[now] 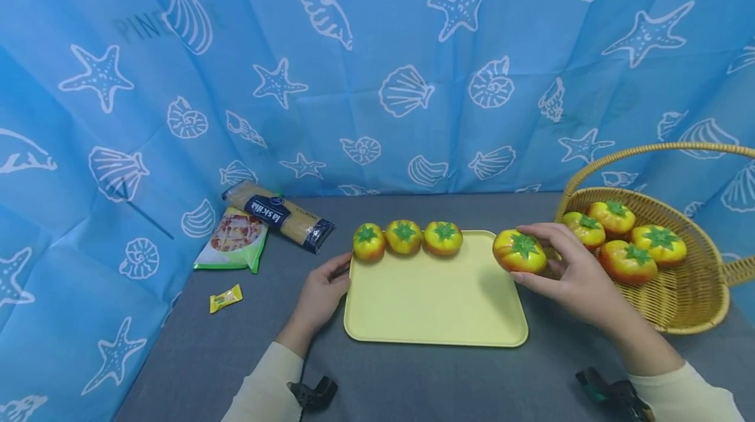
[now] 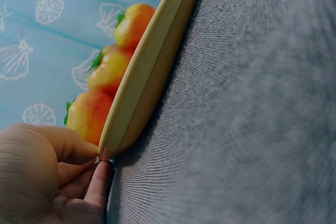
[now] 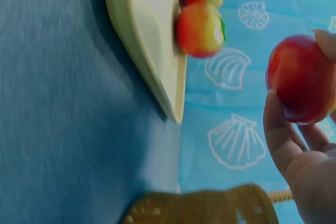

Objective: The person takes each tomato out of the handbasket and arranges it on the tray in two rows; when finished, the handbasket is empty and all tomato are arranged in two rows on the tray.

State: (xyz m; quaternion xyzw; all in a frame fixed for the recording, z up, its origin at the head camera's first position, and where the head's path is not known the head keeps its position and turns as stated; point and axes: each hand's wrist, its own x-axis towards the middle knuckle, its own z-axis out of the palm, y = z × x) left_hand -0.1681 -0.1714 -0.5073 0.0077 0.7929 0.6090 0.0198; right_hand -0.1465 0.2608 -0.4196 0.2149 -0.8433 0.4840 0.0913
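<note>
My right hand (image 1: 580, 274) grips a red-and-yellow persimmon (image 1: 519, 251) with a green leafy top, raised over the right end of the pale yellow tray (image 1: 436, 304). In the right wrist view, the fingers (image 3: 281, 135) curl round the persimmon's red underside (image 3: 302, 80), well above the tray rim. At the tray's left edge, my left hand (image 1: 321, 294) pinches the rim between thumb and fingers, as the left wrist view shows. Along the tray's back edge three persimmons (image 1: 404, 237) stand in a row from the left corner, close against one another.
A wicker basket (image 1: 696, 314) with a tall handle stands at the right, holding several more persimmons (image 1: 628, 261). At the back left lie a pasta packet (image 1: 280, 213), a green-and-white food bag (image 1: 232, 242) and a small yellow wrapped sweet (image 1: 226, 299). A blue shell-print curtain (image 1: 366, 114) hangs behind.
</note>
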